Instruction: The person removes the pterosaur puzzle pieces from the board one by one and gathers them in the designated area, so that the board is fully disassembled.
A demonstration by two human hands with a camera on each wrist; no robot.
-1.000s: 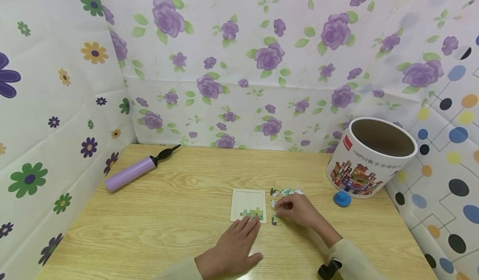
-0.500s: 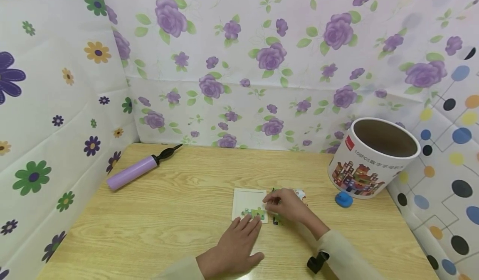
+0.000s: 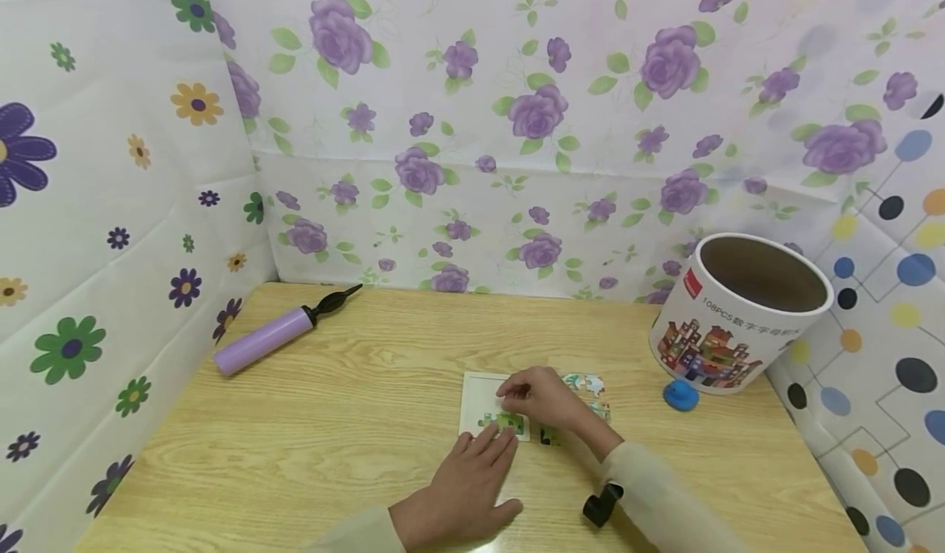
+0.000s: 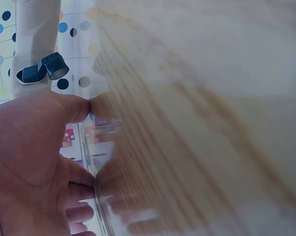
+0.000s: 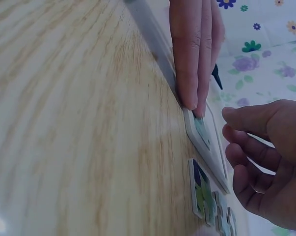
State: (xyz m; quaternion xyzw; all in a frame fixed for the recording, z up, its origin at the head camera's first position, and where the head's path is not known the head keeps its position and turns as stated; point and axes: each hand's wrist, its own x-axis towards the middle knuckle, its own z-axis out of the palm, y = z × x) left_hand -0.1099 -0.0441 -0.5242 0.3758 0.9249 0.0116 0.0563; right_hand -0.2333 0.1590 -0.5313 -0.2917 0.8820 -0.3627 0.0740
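A shallow light-wood puzzle tray (image 3: 473,397) lies on the table, with joined green puzzle pieces (image 3: 509,423) in its lower right part. My left hand (image 3: 467,487) lies flat, its straight fingertips on the tray's near edge. Over the tray's right side is my right hand (image 3: 545,399), thumb and forefinger pinched together. The puzzle piece at those fingertips is almost wholly hidden; in the right wrist view the right hand (image 5: 280,152) hovers just off the tray (image 5: 206,140). Loose puzzle pieces (image 3: 593,384) lie right of the tray, partly behind the right hand.
A large white printed bucket (image 3: 709,331) stands at the back right, a small blue toy duck (image 3: 681,395) before it. At the back left lies a purple hand pump (image 3: 266,341) with a black nozzle. Patterned cloth walls enclose the wooden table (image 3: 354,422).
My right hand has moved left from the loose pieces to above the tray, its fingers still pinched. The left hand has stayed at the tray's near edge. The head view has shifted slightly.
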